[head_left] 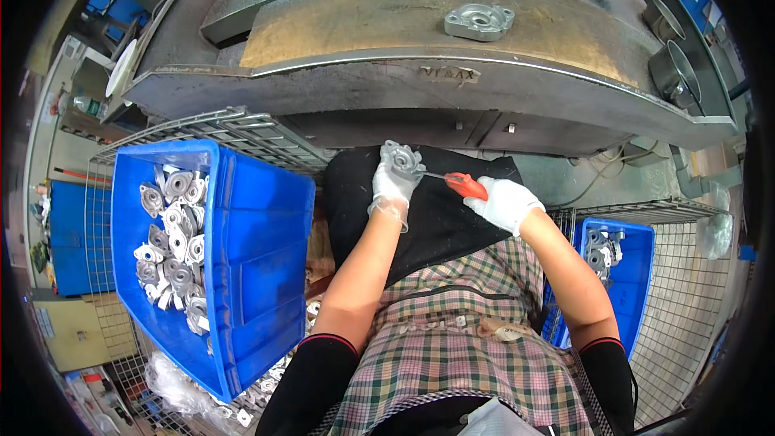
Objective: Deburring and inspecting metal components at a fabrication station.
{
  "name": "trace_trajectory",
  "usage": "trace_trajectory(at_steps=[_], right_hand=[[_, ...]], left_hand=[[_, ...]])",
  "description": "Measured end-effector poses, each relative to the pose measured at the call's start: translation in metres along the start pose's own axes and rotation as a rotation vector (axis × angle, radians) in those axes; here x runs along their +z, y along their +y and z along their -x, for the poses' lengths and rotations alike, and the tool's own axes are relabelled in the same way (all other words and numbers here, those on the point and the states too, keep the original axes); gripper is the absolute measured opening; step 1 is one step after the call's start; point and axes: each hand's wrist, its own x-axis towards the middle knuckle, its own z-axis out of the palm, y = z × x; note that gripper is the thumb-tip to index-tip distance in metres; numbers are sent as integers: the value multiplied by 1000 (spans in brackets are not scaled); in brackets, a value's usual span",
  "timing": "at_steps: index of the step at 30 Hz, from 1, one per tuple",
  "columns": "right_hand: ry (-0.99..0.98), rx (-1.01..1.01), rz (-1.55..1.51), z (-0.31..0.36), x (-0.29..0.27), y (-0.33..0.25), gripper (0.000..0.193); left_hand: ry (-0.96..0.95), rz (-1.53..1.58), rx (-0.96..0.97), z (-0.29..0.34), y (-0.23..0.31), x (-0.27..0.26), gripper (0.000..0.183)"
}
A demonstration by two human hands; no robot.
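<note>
My left hand (pixel 392 186), in a white glove, is closed around a grey cast metal part (pixel 401 159) with a round bore, held above my lap. In my gloved right hand (pixel 506 203) is a red-handled tool (pixel 466 186) with a thin metal shaft. The shaft points left and its tip meets, or nearly meets, the right edge of the part. Which kind of tip it has is too small to tell. A black cloth (pixel 440 218) covers my lap under both hands.
A similar casting (pixel 479 23) sits on the metal workbench (pixel 347 28) ahead. At left, a blue bin (pixel 262 274) holds many castings; a smaller blue bin (pixel 638 282) with more stands at right. Wire mesh cages (pixel 686 299) flank me. Metal cups (pixel 674 73) hang at the bench's right end.
</note>
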Motion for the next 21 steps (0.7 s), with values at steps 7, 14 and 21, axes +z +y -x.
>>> trace_trajectory(at_steps=[7,14,21], right_hand=[[-3,30,-7,-16,1,5,43],[-29,5,-100,-17,0,-5,44],[-1,-30,-171,-53,-1,-20,46]], left_hand=[[-310,511,-240,-27,2,-43,38],[-145,1628,-308,-7,-4,1,42],[-66,2925,-672,4,2,4,47]])
